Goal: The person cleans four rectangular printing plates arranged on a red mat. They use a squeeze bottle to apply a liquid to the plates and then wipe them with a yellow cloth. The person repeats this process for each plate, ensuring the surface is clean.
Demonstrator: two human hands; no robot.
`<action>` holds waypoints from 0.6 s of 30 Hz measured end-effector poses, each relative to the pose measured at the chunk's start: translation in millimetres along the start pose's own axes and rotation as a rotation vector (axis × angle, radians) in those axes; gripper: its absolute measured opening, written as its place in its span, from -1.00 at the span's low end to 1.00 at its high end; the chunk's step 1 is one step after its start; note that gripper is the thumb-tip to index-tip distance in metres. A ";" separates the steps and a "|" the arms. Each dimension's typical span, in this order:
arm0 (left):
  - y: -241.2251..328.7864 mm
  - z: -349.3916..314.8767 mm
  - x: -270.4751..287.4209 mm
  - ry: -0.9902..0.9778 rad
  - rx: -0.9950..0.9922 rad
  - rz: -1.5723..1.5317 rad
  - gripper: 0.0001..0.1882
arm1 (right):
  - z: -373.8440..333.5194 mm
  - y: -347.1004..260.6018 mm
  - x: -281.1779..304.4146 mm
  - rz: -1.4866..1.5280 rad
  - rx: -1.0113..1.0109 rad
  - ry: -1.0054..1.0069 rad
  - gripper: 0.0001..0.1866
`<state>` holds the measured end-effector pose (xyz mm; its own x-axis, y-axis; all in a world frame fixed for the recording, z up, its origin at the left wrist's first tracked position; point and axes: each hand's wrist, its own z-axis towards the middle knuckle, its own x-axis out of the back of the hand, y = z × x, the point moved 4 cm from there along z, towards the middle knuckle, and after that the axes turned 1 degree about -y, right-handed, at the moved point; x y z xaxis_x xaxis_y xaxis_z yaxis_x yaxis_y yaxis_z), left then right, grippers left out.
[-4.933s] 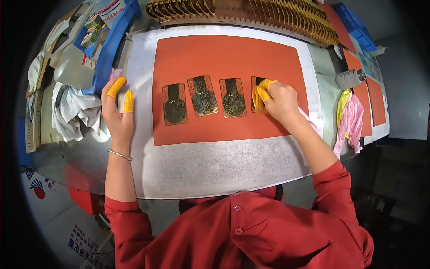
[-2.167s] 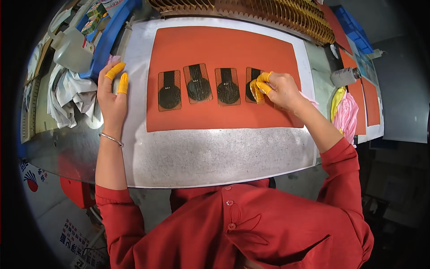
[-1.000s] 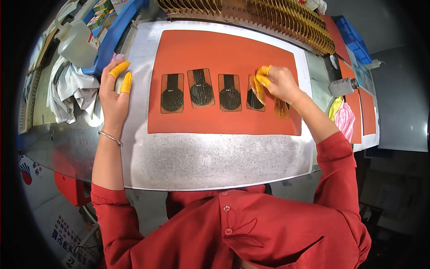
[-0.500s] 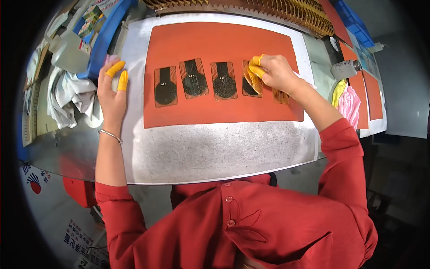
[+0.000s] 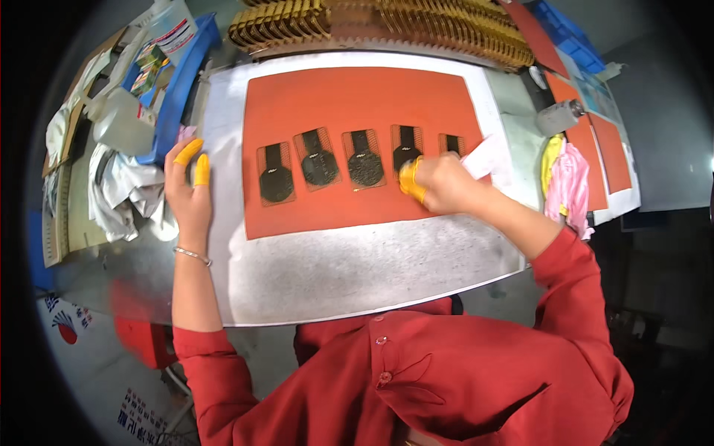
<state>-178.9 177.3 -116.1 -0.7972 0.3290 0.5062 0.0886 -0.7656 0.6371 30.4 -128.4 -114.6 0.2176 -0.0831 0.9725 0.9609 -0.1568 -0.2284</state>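
Note:
Several thin rectangular pieces, each with a black round-and-stem shape, lie in a row on an orange-red mat (image 5: 349, 97); the leftmost is a dark-patterned piece (image 5: 276, 175). My right hand (image 5: 442, 184), with yellow finger cots, is closed over the lower part of the fourth piece (image 5: 406, 145). What its fingers hold, if anything, is hidden. Behind the hand, the fifth piece (image 5: 451, 143) is partly covered. My left hand (image 5: 189, 189) rests with fingers apart at the left edge of the white sheet (image 5: 357, 267) under the mat, holding nothing; two of its fingers wear yellow cots.
At the far edge stands a long row of amber-coloured fins (image 5: 431, 30). Left are a blue tray (image 5: 175, 97), a translucent jug (image 5: 125, 123) and white cloths (image 5: 123, 189). On the right, a bottle (image 5: 559, 117) stands near a pink cloth (image 5: 569, 182). A white strip (image 5: 483, 156) lies beside my right wrist.
My right hand has come nearer and slightly left, over the fourth piece's lower part. The amber film seen in its fingers is no longer visible. The whole view has shifted; my left hand stays put.

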 end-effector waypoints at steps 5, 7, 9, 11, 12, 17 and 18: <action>7.8 2.2 -11.4 -0.097 0.002 -0.045 -0.75 | -54.8 30.8 48.4 0.353 -0.373 0.303 -0.88; 5.1 -0.9 -10.1 -0.094 -0.001 -0.036 -0.76 | -67.4 47.4 44.4 0.469 -0.609 0.293 -0.85; 6.1 -0.2 -9.4 -0.089 -0.021 -0.015 -0.76 | -76.9 51.3 35.7 0.392 -0.653 0.284 -0.83; -0.4 -0.5 -10.2 -0.090 -0.028 -0.022 -0.77 | -73.0 41.8 32.1 0.385 -0.648 0.295 -0.83; -3.2 -0.9 -10.9 -0.089 -0.031 -0.025 -0.77 | -70.7 38.3 30.2 0.381 -0.644 0.300 -0.82; -7.6 0.5 -9.6 -0.110 0.003 -0.035 -0.77 | -70.1 44.2 9.5 0.385 -0.675 0.314 -0.84; -8.1 0.3 -9.0 -0.108 0.006 -0.037 -0.77 | -70.1 43.8 8.6 0.329 -0.660 0.312 -0.85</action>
<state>-172.3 180.7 -125.6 -0.7308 0.4153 0.5416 0.0636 -0.7487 0.6599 62.4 -204.9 -119.5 0.3203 -0.4828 0.8151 0.5348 -0.6181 -0.5762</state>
